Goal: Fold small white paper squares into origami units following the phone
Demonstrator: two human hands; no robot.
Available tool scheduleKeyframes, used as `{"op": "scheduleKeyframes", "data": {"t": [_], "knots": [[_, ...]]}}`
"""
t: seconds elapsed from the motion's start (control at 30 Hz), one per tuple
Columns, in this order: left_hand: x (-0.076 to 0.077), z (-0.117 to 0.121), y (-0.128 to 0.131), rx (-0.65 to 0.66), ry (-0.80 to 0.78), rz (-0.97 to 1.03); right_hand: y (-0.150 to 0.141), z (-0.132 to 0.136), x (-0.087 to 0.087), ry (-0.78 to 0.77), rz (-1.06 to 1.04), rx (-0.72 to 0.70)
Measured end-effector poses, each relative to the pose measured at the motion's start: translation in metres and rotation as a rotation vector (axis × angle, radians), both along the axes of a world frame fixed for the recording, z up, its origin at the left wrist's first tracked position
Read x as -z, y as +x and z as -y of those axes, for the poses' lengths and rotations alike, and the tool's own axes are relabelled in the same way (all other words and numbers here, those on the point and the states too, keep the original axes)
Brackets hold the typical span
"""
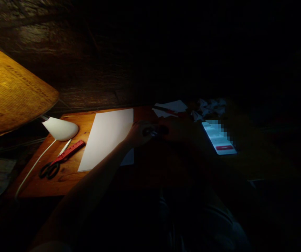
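My left hand (139, 133) reaches over the right edge of a stack of white paper (105, 140), its fingers bent inward. Close beside it, in deep shadow, is my right hand (171, 128). Both hands meet around a small dark thing with pale glints (154, 133), too dim to name; the fingers look closed on it. Left of the paper lie scissors with black handles (52, 170) and a red, hole-marked blade part (70, 151). A white pen-like stick (65, 147) lies partly under them.
A lamp with a yellow shade (13, 91) and white base (61, 128) stands at left, its cord (34, 166) trailing forward. Behind my hands lie paper pieces (175, 106) with a dark, slim tool (166, 110). Several folded paper shapes (210, 106) and a lit phone (216, 138) lie right.
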State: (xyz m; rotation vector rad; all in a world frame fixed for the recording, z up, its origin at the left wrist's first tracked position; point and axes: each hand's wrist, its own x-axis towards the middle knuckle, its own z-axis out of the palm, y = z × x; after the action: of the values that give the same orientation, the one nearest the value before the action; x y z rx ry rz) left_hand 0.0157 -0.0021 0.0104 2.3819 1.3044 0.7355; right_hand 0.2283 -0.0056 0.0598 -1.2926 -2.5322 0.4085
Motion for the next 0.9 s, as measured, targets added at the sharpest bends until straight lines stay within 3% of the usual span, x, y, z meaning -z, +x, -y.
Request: {"op": "scheduleKeyframes", "data": {"t": [0.33,0.57,0.9], "knots": [[0.0013,-0.0006,0.0028,-0.017,0.04,-0.063,-0.0005,-0.003,0.0062,-0.017,-0.02,-0.029],[-0.0011,-0.0018,0.0007,0.018,0.035,-0.05,0.0006,-0.0002,0.0003,0.0,-0.006,-0.035],[0.0038,-0.0064,-0.0044,0.063,0.065,-0.015,0.0008,-0.0043,0.0054,-0.01,-0.024,-0.061]]}}
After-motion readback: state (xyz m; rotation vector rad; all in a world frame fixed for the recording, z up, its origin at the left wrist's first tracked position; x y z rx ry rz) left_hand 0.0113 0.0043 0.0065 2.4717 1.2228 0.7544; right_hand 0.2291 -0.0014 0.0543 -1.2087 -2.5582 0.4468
